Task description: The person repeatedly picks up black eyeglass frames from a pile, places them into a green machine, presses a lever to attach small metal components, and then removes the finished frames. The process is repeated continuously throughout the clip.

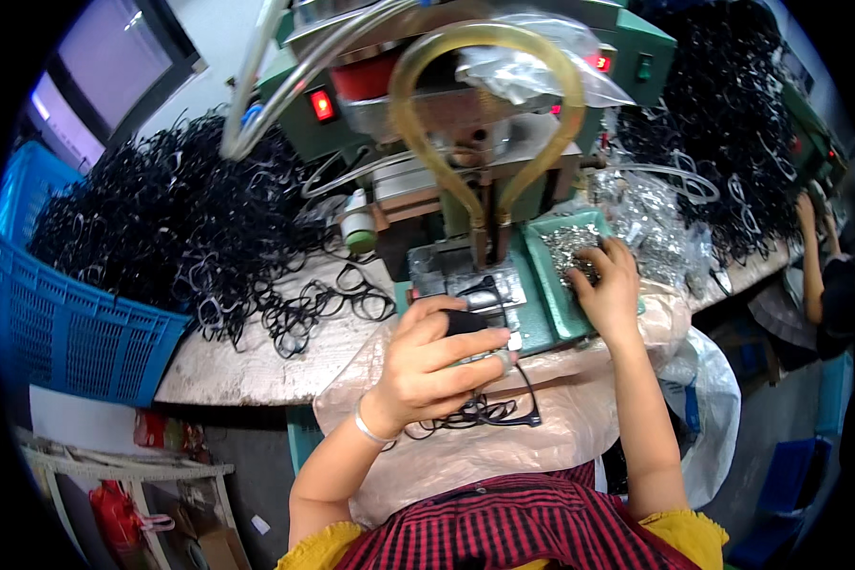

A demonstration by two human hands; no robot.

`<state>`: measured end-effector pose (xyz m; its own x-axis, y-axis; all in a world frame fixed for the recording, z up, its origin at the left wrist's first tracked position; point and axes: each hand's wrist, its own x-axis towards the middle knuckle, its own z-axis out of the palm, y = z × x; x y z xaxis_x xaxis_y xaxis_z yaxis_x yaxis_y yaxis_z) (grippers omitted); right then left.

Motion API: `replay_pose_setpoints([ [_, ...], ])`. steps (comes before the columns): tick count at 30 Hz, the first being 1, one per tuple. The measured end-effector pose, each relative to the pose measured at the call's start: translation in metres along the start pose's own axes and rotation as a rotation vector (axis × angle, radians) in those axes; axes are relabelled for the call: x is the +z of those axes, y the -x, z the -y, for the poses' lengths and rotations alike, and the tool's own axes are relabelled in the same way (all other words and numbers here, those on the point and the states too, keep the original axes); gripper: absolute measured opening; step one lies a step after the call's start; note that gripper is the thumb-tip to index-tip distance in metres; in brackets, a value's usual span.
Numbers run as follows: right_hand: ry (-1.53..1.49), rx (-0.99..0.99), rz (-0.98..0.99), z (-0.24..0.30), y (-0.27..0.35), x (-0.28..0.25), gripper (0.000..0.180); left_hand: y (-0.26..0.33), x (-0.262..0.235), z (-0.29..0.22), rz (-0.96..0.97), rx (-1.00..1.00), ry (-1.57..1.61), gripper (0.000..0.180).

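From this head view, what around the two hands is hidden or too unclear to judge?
- Head view: the left hand covers much of the black eyeglass frame it grips, so its full shape is hidden.
- Head view: the right hand's fingers cover the small metal parts in the green tray; any pinched piece is too small to tell.
- Head view: the machine's work plate is partly hidden behind the left hand.
- Head view: the black frame pile blurs toward the rim.

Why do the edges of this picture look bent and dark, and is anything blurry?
Head view: the fisheye lens bends the blue basket and table edge toward a black rim; red machine lamps glare; the left hand and right hand look slightly soft.
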<state>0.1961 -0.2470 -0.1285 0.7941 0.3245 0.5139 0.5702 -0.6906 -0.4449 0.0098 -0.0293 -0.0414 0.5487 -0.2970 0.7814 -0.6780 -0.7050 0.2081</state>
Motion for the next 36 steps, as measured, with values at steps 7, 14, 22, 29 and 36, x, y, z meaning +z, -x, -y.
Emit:
replay_pose_setpoints([
  [7,-0.032,-0.055,-0.066,-0.008,0.002,0.008,0.011,0.005,0.001,-0.002,-0.056,-0.042,0.076,0.02],
  [14,-0.047,-0.08,-0.156,-0.007,0.01,0.005,0.016,0.062,-0.021,-0.023,-0.396,-0.318,-0.47,0.027],
  [22,-0.238,-0.137,-0.193,0.016,-0.009,0.005,0.013,0.11,-0.16,0.148,-0.254,-0.945,-1.249,0.023],
  [29,-0.302,0.084,-0.124,0.01,0.012,0.001,0.012,0.152,-0.128,0.177,0.019,-0.809,-1.056,0.018],
  [36,-0.109,0.045,-0.273,-0.019,0.063,-0.041,0.012,0.167,-0.081,0.099,-0.041,-0.58,-1.001,0.012],
])
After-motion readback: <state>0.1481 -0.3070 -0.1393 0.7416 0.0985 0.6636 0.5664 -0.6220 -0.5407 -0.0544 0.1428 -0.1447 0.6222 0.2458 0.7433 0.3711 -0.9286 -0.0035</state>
